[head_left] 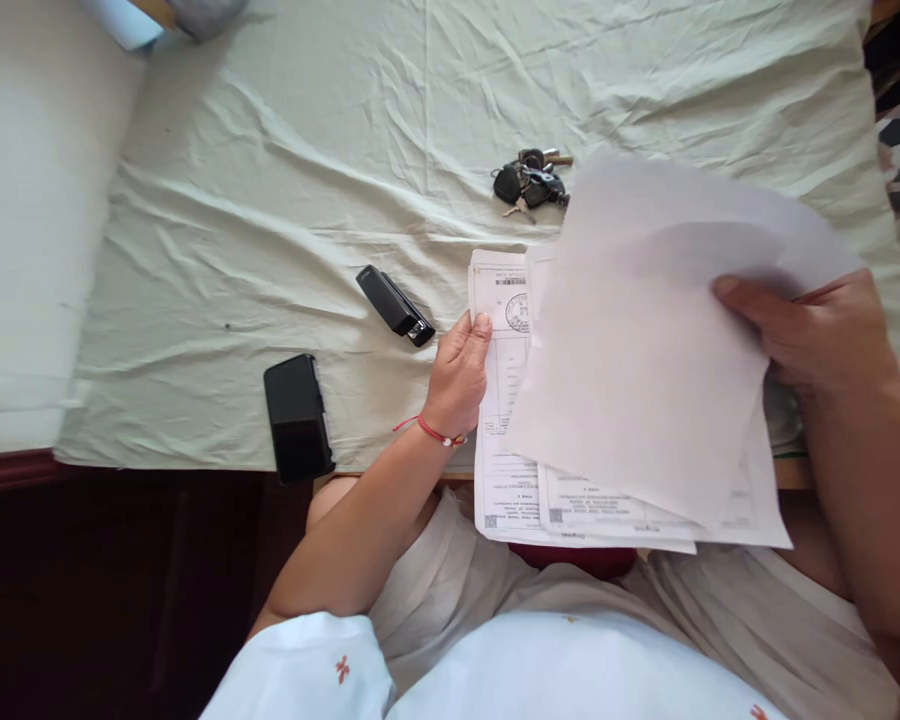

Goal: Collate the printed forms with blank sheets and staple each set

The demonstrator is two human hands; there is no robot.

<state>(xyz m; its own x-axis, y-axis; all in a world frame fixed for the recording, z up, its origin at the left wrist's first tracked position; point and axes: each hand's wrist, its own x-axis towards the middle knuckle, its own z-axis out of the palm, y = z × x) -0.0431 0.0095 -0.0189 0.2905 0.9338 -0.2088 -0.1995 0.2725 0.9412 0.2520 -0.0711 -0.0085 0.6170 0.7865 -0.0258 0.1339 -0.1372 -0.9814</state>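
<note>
My left hand (459, 375) grips the left edge of a stack of printed sheets (504, 400), its thumb on top. The stack carries a round stamp, a barcode and lines of print, and its lower end reaches past the table edge over my lap. In my right hand (825, 335) is a blank-looking white sheet (637, 340), pinched near its right side with the thumb on top. It lies slanted across the stack and covers most of it. The right hand's other fingers are hidden beneath the paper.
A black stapler (395, 305) rests left of the papers, and a black phone (298, 418) lies near the table's front edge. Behind the papers is a bunch of keys (531, 183). A wrinkled pale green cloth (285, 150) covers the table.
</note>
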